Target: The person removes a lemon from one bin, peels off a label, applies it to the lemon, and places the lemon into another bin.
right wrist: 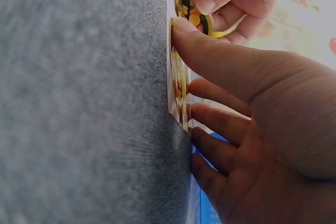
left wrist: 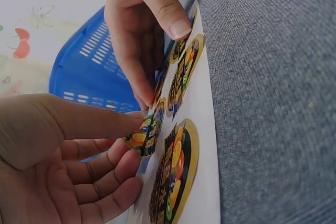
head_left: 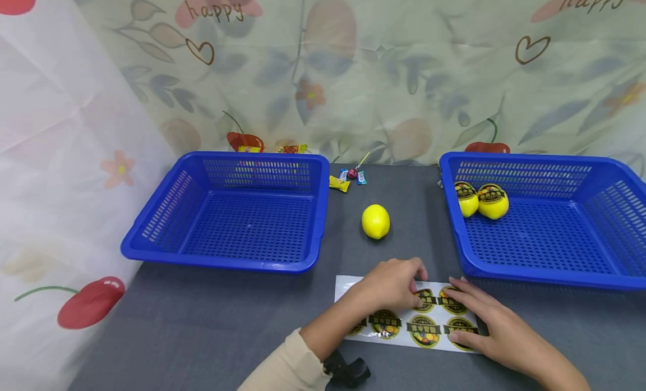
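A white sheet of round black-and-gold fruit stickers (head_left: 348, 283) lies flat on the grey cloth. My left hand (head_left: 391, 284) pinches one sticker (left wrist: 147, 137) between thumb and fingers; in the left wrist view the sticker is partly lifted from the sheet. At the sheet's right end, my right hand (head_left: 489, 323) presses down with spread, fairly straight fingers. Its thumb (right wrist: 184, 24) rests on a printed sticker near the lower edge. Beyond the sheet sits a plain yellow lemon (head_left: 375, 221).
A blue basket (head_left: 222, 265) stands to the left. Another blue basket (head_left: 545, 280) on the right holds two lemons (head_left: 493, 201) bearing the same black stickers. Small wrapped candies (head_left: 339, 184) and a lollipop (head_left: 352, 173) lie at the back by the patterned curtain (head_left: 378, 88).
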`<state>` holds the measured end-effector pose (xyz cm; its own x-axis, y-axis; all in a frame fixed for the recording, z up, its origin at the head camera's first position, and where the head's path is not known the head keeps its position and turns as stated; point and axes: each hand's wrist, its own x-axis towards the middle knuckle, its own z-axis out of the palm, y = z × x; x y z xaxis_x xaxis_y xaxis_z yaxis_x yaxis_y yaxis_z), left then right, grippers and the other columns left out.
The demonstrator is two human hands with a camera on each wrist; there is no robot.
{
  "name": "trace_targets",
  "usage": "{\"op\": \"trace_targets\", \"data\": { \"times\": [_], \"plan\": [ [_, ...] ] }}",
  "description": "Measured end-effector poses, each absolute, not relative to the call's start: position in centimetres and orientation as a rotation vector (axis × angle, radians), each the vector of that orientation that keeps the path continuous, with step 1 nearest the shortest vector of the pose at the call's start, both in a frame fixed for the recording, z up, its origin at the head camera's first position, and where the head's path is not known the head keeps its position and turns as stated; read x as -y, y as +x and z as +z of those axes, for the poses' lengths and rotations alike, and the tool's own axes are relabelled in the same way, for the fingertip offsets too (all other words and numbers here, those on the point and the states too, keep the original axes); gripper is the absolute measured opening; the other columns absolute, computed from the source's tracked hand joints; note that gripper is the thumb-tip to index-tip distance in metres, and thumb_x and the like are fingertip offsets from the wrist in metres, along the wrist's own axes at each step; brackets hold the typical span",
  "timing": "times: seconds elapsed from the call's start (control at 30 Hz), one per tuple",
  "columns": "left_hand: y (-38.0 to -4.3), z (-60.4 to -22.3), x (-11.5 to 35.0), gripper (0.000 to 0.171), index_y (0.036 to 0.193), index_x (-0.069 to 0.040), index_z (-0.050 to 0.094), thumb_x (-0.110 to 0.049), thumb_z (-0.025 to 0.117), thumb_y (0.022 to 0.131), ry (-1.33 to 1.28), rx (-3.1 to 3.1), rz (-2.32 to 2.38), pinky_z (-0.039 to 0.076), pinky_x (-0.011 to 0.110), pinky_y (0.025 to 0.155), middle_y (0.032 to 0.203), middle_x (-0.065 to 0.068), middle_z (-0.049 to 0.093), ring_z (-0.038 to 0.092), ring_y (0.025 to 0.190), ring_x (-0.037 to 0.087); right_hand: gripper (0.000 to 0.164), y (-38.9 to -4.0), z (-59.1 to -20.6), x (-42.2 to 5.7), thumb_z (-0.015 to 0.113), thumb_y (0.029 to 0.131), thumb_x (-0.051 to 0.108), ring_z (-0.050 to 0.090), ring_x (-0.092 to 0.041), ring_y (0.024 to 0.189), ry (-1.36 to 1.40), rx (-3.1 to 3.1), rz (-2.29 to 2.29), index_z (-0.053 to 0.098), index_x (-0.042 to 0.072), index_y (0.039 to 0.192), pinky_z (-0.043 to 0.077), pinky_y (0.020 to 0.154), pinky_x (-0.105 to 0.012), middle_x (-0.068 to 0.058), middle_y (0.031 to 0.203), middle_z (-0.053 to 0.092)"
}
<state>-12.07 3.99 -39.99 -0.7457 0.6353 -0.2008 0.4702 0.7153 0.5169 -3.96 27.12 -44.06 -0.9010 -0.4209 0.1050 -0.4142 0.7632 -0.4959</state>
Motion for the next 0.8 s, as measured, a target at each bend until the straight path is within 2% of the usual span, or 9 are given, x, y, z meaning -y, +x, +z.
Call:
{"op": "trace_targets", "data": {
  "times": [0.1, 0.3, 0.5, 0.67, 0.8],
  "plan": [
    [-12.2, -40.0, -3.9, 0.025, 0.102, -0.020, 0.068, -0.025, 0.083, 0.083, 0.857, -2.540, 0.651, 0.042, 0.017, 0.062, 0.073, -0.015, 0.056, 0.053, 0.066, 0.001, 0.069, -4.0, -44.1, -27.1, 0.081, 0.082, 0.044, 0.025, 0.001, 0.141, -0.708, -2.927, -0.856, 0.058, 0.016, 0.141, 0.016, 0.098, -0.001, -0.008, 0.148, 0.049],
    [-12.6, -40.1, -3.5, 0.009, 0.087, -0.019, 0.071, -0.019, 0.080, 0.086, 0.943, -2.472, 0.734, 0.041, 0.015, 0.061, 0.072, -0.013, 0.057, 0.052, 0.066, 0.001, 0.069, -4.0, -44.3, -27.3, 0.082, 0.081, 0.040, 0.023, 0.004, 0.140, -0.720, -2.930, -0.859, 0.057, 0.014, 0.140, 0.018, 0.098, -0.002, -0.010, 0.148, 0.050],
    [-13.5, -39.4, -2.3, 0.006, 0.094, -0.014, 0.070, -0.019, 0.074, 0.092, 1.006, -2.329, 0.856, 0.044, 0.015, 0.066, 0.081, -0.011, 0.061, 0.054, 0.074, 0.002, 0.069, -4.1, -44.3, -27.2, 0.083, 0.081, 0.040, 0.026, 0.002, 0.140, -0.738, -2.947, -0.841, 0.058, 0.015, 0.140, 0.019, 0.098, -0.003, -0.009, 0.147, 0.050],
    [-14.2, -38.5, -1.1, 0.008, 0.098, -0.012, 0.065, -0.018, 0.070, 0.095, 0.883, -2.328, 1.065, 0.046, 0.018, 0.063, 0.080, -0.008, 0.063, 0.057, 0.070, 0.004, 0.070, -4.1, -44.2, -27.2, 0.083, 0.081, 0.041, 0.027, -0.001, 0.141, -0.747, -2.946, -0.830, 0.058, 0.013, 0.140, 0.015, 0.099, -0.001, -0.010, 0.147, 0.051],
    [-14.8, -38.1, -0.4, 0.012, 0.104, -0.012, 0.066, -0.020, 0.067, 0.096, 0.724, -2.352, 1.361, 0.045, 0.021, 0.057, 0.073, -0.005, 0.059, 0.054, 0.063, 0.008, 0.068, -4.2, -43.9, -27.0, 0.083, 0.081, 0.040, 0.039, -0.019, 0.140, -0.762, -2.964, -0.789, 0.060, 0.011, 0.137, 0.013, 0.100, -0.001, -0.012, 0.145, 0.052]
  ]
}}
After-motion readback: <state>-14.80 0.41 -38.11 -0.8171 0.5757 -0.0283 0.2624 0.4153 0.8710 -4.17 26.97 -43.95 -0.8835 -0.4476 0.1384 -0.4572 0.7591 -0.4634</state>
